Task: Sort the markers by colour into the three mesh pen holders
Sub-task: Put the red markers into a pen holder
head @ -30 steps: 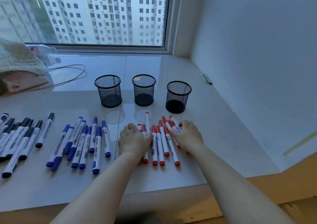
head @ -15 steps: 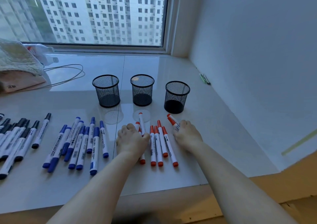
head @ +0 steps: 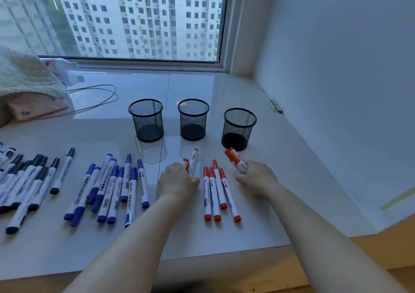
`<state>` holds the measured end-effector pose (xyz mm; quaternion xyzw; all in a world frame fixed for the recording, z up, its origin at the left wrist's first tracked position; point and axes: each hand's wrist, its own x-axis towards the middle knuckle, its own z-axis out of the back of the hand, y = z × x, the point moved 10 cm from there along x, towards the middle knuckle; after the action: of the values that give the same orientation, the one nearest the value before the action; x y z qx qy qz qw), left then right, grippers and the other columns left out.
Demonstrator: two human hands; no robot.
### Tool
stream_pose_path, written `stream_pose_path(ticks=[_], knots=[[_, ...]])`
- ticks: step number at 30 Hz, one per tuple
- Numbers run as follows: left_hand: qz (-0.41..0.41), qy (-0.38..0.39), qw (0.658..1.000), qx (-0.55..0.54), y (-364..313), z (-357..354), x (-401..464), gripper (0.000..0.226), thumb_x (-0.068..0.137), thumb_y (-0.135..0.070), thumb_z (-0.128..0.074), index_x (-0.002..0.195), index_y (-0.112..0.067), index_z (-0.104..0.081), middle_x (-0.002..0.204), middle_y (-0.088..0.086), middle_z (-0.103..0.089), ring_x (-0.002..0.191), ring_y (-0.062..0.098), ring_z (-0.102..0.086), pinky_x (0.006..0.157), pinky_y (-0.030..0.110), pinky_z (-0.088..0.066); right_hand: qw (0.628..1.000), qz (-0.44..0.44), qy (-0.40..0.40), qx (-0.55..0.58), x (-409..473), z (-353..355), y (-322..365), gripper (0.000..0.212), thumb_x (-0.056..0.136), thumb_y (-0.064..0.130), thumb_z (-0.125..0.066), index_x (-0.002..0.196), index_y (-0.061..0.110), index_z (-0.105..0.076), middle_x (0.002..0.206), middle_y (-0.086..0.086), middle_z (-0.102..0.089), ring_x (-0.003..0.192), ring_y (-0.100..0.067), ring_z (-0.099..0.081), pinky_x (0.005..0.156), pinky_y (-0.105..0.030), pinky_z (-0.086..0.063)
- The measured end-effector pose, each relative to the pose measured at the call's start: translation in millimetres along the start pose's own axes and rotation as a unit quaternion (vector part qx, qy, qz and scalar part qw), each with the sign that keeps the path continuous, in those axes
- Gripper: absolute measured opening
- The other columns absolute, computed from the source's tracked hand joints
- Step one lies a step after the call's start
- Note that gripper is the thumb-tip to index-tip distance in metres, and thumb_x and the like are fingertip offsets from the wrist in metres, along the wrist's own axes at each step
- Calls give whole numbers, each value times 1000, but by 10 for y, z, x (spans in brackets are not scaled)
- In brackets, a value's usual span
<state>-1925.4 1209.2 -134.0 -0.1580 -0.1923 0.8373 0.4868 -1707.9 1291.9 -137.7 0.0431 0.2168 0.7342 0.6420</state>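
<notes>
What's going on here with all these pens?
A person is sorting markers by colour. Their left hand and right hand are each gathering a few red markers from the sill. The three mesh holders behind look empty. The blue markers and black markers lie untouched to the left.

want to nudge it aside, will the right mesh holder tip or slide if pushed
The right mesh holder looks empty and made of thin mesh, so it is probably light. On the glossy sill it would likely slide. It is upright and fairly tall, so a push near the rim might tip it.
</notes>
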Motion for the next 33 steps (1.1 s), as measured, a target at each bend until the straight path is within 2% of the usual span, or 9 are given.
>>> stream_pose_path(ticks=[3,8,11,14,18,21,26,29,33], knots=[[-6,4,1000,23,-35,66,41,20,80,-27,-57,85,-10,-48,82,6,-50,74,24,-50,61,28,-38,1000,6,-6,11,-12,10,-29,16,77,31,-57,81,18,-49,76,1,-52,71,-20,-51,48,-25,-29],[-51,6,996,76,-134,93,56,17,82,-26,-55,81,-13,-44,79,4,-49,72,23,-50,61,28,-38,990,-24,-60,126,-34,101,-145,11,75,23,-55,69,20,-47,66,1,-55,58,-16,-52,49,-26,-35],[-44,0,998,43,-98,105,83,18,80,-26,-56,82,-11,-47,79,5,-50,70,22,-49,57,28,-35,958,-31,-20,284,-20,108,-182,1,78,13,-53,79,13,-52,63,-3,-61,49,-16,-59,53,-29,-48],[-9,9,1000,2,-1,109,132,23,79,-29,-58,87,-10,-51,82,6,-53,72,22,-51,52,28,-33,938,9,11,346,-11,296,-107,7,81,12,-56,77,12,-50,58,-3,-54,39,-11,-50,42,-25,-44],[-28,-2,1000,3,-122,156,259,20,77,-31,-57,84,-13,-48,73,1,-49,64,16,-46,47,25,-29,881,76,38,465,149,791,175,22,84,16,-64,70,14,-47,47,4,-47,36,-8,-41,37,-21,-38],[-61,-10,998,-26,-308,191,344,19,75,-30,-57,75,-17,-44,71,1,-50,60,15,-45,46,26,-30,836,98,-11,539,369,1201,346,24,85,14,-60,68,14,-43,43,4,-44,34,-9,-38,40,-21,-36],[-153,-40,986,-59,-642,303,435,20,74,-25,-57,69,-16,-40,61,-2,-45,51,12,-39,44,24,-27,737,108,-92,661,713,1501,466,17,88,12,-54,72,14,-48,48,5,-50,49,-12,-55,55,-26,-51],[-201,-61,972,-107,-780,392,484,18,75,-17,-55,66,-18,-40,56,-5,-40,47,11,-33,44,21,-25,766,70,-174,615,900,1479,339,17,88,18,-56,71,17,-52,62,3,-57,65,-10,-61,69,-27,-48],[-214,-97,957,-170,-877,512,562,29,78,-14,-55,61,-24,-34,51,-7,-36,41,10,-32,42,16,-33,814,42,-184,549,1096,1332,211,19,87,24,-58,69,20,-57,72,3,-63,66,-12,-56,62,-27,-41]])
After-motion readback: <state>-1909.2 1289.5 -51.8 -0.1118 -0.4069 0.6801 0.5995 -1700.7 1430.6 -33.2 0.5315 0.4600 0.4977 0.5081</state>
